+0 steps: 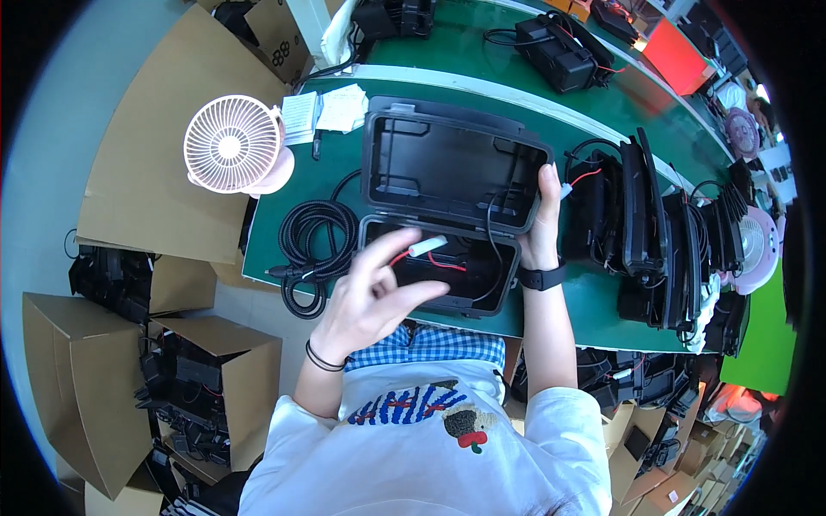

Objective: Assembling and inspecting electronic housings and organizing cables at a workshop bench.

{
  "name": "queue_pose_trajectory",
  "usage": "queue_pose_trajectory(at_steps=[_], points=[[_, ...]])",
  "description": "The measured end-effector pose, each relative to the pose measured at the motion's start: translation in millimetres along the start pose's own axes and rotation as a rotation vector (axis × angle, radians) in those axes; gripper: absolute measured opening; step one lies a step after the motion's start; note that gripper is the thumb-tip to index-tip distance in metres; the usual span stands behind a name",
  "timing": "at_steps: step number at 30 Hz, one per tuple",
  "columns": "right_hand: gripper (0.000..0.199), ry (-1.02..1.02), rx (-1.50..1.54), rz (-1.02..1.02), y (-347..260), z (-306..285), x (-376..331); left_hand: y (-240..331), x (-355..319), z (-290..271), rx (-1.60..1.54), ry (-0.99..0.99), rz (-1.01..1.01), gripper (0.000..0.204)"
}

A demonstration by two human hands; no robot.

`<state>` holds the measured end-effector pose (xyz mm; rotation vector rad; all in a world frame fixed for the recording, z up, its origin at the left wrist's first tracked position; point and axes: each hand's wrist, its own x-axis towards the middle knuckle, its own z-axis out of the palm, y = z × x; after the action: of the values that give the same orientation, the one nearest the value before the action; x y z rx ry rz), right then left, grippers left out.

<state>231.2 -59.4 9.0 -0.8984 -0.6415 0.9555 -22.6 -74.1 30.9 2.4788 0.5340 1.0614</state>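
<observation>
A black plastic case (460,159) stands open on the green bench in front of me, its lid tipped back on the far side. Inside the lower half (495,288) lie a white connector (428,246) with red wires and a thin black cable. My left hand (370,292) hovers over the case's near left part, thumb and forefinger spread apart, the forefinger close to the connector. At the right side, my right hand (542,219) grips the case, with its thumb along the lid's edge and its other fingers mostly hidden. A coiled black cable (318,245) rests left of the case.
A pink fan (232,146) stands at the left beside white papers (331,112). Several black cases (637,215) crowd the bench on the right. Another case (564,52) sits on the far green surface. Cardboard boxes (249,387) with black parts stand low on the left.
</observation>
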Motion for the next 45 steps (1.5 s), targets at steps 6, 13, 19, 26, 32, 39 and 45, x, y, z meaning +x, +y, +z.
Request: queue_pose_trajectory(at_steps=[6, 13, 19, 26, 32, 39, 45], points=[[0.046, 0.029, 0.121, 0.106, 5.5, -1.7, 3.3, -19.4, -61.4, 16.8, 0.290, 0.445, 0.057, 0.082], [0.047, 0.036, 0.148, 0.121, 3.5, -4.7, 2.4, -11.0, -71.3, 21.9, 0.424, 0.334, -0.206, 0.032], [0.047, 0.040, 0.139, 0.114, 5.1, -1.0, 3.6, -6.6, -56.6, 26.8, 0.505, 0.063, -0.258, 0.062], [0.047, 0.051, 0.173, 0.143, 8.1, -7.6, 6.2, -2.4, -42.0, 18.6, 0.527, 0.024, -0.273, 0.059], [0.047, 0.041, 0.168, 0.183, 7.7, -1.4, 1.3, -9.7, -35.3, 9.5, 0.507, -0.041, -0.055, 0.014], [0.043, 0.003, 0.193, 0.246, 12.3, -7.8, 4.4, -8.8, -36.3, 11.4, 0.563, -0.051, 0.018, 0.018], [0.045, 0.007, 0.119, 0.155, 3.5, 4.2, 0.7, -17.7, -27.7, -0.5, 0.625, -0.057, -0.047, 0.008]])
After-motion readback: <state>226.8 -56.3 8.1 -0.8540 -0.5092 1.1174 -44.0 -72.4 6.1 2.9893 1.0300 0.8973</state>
